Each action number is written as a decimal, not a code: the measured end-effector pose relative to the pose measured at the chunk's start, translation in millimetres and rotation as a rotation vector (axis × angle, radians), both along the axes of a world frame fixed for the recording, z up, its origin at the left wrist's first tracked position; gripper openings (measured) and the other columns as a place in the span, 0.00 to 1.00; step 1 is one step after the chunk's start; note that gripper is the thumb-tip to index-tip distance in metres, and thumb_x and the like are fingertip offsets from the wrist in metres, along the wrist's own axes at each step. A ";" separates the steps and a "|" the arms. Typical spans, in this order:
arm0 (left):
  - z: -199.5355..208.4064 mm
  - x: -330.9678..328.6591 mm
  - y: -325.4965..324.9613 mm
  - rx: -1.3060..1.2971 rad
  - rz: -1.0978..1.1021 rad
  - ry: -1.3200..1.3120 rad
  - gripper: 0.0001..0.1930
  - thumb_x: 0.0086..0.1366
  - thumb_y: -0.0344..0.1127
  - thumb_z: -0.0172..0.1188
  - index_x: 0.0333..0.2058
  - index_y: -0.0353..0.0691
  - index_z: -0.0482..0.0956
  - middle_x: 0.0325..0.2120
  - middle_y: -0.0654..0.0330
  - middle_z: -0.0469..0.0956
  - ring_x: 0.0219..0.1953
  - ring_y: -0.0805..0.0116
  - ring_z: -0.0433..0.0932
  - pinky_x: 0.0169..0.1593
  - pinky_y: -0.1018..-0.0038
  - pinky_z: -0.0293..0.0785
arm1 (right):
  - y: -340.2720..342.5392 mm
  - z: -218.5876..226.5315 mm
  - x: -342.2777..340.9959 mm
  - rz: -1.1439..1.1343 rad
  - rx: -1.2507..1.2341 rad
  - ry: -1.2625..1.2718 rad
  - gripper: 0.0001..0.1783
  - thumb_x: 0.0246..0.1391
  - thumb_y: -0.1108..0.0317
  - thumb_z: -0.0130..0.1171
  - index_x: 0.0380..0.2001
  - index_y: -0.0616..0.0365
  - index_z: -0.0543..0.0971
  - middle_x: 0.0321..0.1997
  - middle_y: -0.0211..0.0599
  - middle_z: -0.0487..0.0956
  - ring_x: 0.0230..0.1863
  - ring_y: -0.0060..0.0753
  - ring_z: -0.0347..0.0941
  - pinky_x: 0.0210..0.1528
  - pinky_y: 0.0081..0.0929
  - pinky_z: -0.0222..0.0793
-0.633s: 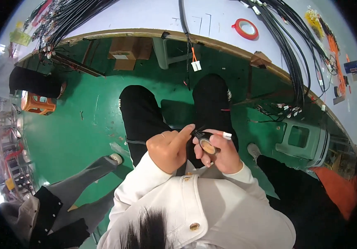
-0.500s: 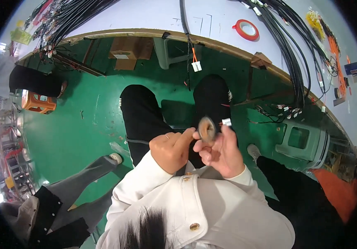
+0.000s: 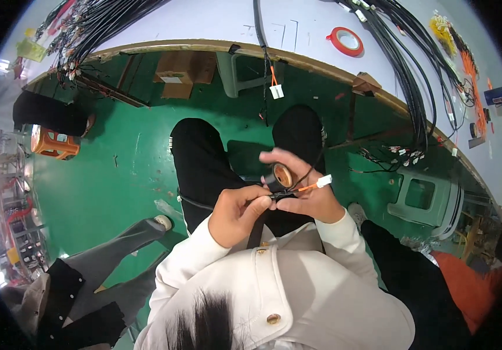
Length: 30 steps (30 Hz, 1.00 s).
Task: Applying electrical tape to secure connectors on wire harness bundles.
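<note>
Over my lap, my left hand (image 3: 236, 216) is closed, thumb and fingers pinching a black cable (image 3: 273, 198). Close beside it, my right hand (image 3: 315, 201) holds a roll of black tape (image 3: 282, 176) with a brown core; its thumb lies along the cable and its fingers reach behind the roll, partly hidden. From the cable end between the hands, short orange wires lead to a white connector (image 3: 324, 181) in front of my right hand. A thin black wire branches up past the right fingers.
A white worktable (image 3: 204, 29) curves across the front, with black cable bundles (image 3: 403, 76) and a red tape roll (image 3: 345, 42). A cable with a white connector (image 3: 276, 91) hangs over its edge. Stools (image 3: 426, 201) and other people's legs (image 3: 128, 251) are at both sides.
The tape roll has moved slightly left and tilted, close against the cable. Both hands have come together at the cable; the white connector and its orange wires now show plainly.
</note>
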<state>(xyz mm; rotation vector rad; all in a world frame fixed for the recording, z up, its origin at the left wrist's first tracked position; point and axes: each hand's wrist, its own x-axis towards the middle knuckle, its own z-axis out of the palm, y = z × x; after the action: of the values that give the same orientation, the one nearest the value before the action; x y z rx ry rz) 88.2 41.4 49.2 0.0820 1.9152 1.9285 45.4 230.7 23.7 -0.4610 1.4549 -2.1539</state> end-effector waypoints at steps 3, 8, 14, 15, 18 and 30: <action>2.4 -0.9 -2.3 0.019 0.005 0.020 0.12 0.65 0.35 0.52 0.30 0.31 0.76 0.22 0.63 0.75 0.26 0.79 0.69 0.32 0.82 0.65 | 2.8 -12.2 -3.2 0.016 0.122 0.276 0.29 0.39 0.72 0.63 0.50 0.61 0.71 0.54 0.43 0.67 0.50 0.31 0.66 0.54 0.27 0.61; 2.7 -1.4 2.0 -0.108 0.099 0.126 0.10 0.63 0.33 0.53 0.29 0.31 0.76 0.21 0.61 0.76 0.24 0.78 0.71 0.29 0.80 0.66 | -1.2 -3.8 2.0 0.036 0.167 0.257 0.24 0.47 0.71 0.56 0.50 0.60 0.70 0.44 0.35 0.67 0.45 0.25 0.64 0.48 0.23 0.61; -10.0 -8.4 16.7 -0.507 0.285 0.667 0.02 0.54 0.26 0.57 0.26 0.33 0.77 0.16 0.54 0.74 0.16 0.62 0.73 0.21 0.75 0.66 | -20.8 -10.3 31.2 -0.305 0.060 -0.020 0.10 0.50 0.77 0.53 0.38 0.64 0.71 0.40 0.37 0.70 0.33 0.21 0.69 0.35 0.17 0.67; -12.0 -11.0 18.5 -0.566 0.306 0.778 0.02 0.51 0.24 0.58 0.25 0.34 0.77 0.16 0.53 0.73 0.15 0.59 0.72 0.20 0.74 0.66 | -22.9 -9.1 31.4 -0.313 0.067 -0.014 0.10 0.50 0.77 0.53 0.38 0.64 0.71 0.40 0.37 0.70 0.33 0.21 0.69 0.35 0.17 0.67; -18.2 -15.9 15.0 -0.581 0.314 0.720 0.01 0.52 0.25 0.57 0.25 0.36 0.77 0.16 0.54 0.73 0.16 0.58 0.73 0.22 0.72 0.68 | -25.7 -10.9 29.9 -0.394 0.250 -0.065 0.05 0.52 0.73 0.54 0.30 0.64 0.74 0.28 0.30 0.72 0.26 0.17 0.69 0.28 0.16 0.66; -52.0 -26.1 -19.9 -0.136 0.298 0.190 0.14 0.65 0.40 0.50 0.30 0.35 0.76 0.17 0.71 0.65 0.18 0.82 0.58 0.24 0.82 0.54 | 39.0 87.2 -40.7 -0.656 0.503 0.603 0.08 0.50 0.71 0.50 0.20 0.61 0.73 0.34 0.39 0.68 0.32 0.28 0.64 0.35 0.23 0.61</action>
<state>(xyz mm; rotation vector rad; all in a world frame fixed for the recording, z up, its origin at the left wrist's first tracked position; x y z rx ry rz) 62.1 21.6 -2.8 -0.0673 2.2904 2.0303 4.7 269.6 110.9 -0.5146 2.7079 -2.0468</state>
